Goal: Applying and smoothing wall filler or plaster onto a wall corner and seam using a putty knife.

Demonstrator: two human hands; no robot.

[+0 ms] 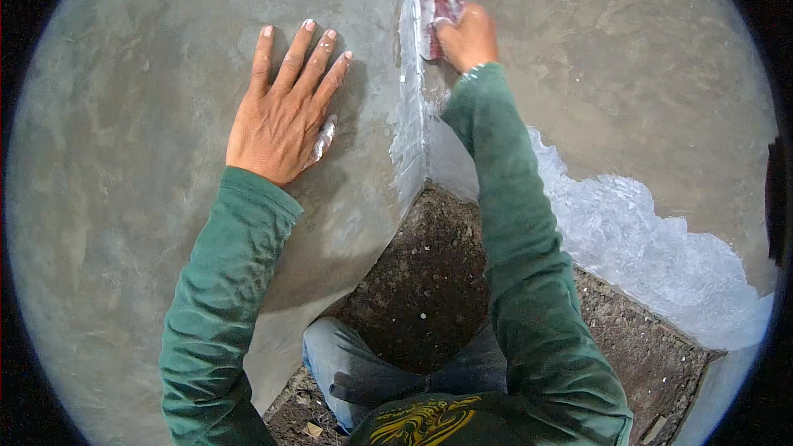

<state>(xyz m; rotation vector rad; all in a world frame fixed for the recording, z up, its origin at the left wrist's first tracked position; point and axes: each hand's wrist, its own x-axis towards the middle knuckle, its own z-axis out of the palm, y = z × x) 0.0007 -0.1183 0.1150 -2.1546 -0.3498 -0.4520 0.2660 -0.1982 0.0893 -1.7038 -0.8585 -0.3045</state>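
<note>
Our two hands are apart. Left of the white-coated corner joint [410, 116], our left hand [282, 128] rests flat on the grey left wall [140, 165], fingers extended. Immediately right of the joint's upper section, our right hand [472, 37] grips a white-smeared red putty spreader [427, 21]. Farther right of the joint, a ragged white coating [644, 235] covers the lower right wall [644, 74].

Passage was open along the left wall [140, 157] between left hand [285, 120] and corner [422, 124]; right wall [636, 74] beyond the right sleeve [514, 190] also lay open. Scraper [431, 21] and right hand [471, 40] obstructed the corner's upper right side.
</note>
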